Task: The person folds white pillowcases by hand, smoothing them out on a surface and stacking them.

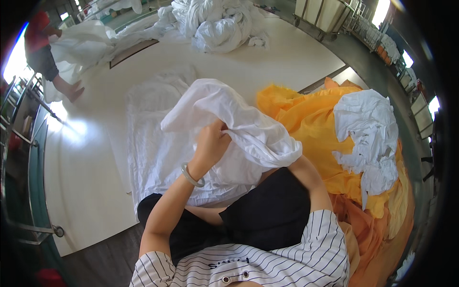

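Observation:
My left hand [214, 140], with a pale bangle [192, 175] on its wrist, pinches the edge of a white cloth [244, 118] that hangs in folds over my lap. My right hand is hidden under or inside this cloth; only the wrist and forearm show at its right end. More thin white fabric [154, 158] lies spread flat beneath and to the left. To the right is a heap of yellow cloth [312, 132], with crumpled white fabric [373, 132] on top and orange cloth [362, 222] below it.
A big pile of white cloth [222, 25] lies on the pale boards at the far side. At upper left, a person [41, 46] in a red top handles white sheeting. Metal racks [21, 143] stand at left; wheeled carts [319, 16] stand at upper right.

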`<state>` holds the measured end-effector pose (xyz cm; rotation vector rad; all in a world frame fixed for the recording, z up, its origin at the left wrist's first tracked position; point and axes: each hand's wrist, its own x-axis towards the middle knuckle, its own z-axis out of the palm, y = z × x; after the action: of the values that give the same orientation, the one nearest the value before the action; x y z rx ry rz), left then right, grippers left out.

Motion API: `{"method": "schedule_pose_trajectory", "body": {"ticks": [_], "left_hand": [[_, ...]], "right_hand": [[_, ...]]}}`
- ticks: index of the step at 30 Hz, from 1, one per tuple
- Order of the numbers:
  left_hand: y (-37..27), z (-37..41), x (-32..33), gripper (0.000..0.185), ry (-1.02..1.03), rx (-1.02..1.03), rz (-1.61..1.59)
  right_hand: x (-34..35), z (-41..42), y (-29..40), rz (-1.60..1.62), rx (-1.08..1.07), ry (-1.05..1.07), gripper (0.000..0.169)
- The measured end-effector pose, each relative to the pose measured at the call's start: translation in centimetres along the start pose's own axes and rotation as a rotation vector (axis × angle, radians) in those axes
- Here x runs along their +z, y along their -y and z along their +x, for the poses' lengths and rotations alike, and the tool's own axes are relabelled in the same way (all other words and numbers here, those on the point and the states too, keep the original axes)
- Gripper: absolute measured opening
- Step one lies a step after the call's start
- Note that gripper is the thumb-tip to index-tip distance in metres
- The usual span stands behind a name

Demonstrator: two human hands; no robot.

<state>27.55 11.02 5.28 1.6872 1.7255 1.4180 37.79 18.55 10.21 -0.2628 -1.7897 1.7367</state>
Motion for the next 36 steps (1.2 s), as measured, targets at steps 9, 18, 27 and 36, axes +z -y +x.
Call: {"method": "schedule_pose_trajectory", "body": {"ticks": [9,18,27,36], "left_hand": [[-9.1,-3.8,0.9,0.013,0.734,0.35,-0.547],[-3.1,3.0,-4.8,0.036,0.198,-0.272,-0.109],[27.1,-2.5,-9.3,0.034,-0.15,-0.499,-0.508],[29.6,1.8,-13.1,0.033,-0.228,-0.347,0.179]], "right_hand": [[-1.3,-0.9,2.4,-0.115,-0.175,-0.224,0.015],[-1.6,0.3,2.1,-0.692,0.004,0.35,0.015],[-4.7,-0.4,5.0,0.037,0.045,-0.21,0.022],[-5.8,0.8,4.1,-0.751,-0.408,-0.328,0.015]]}}
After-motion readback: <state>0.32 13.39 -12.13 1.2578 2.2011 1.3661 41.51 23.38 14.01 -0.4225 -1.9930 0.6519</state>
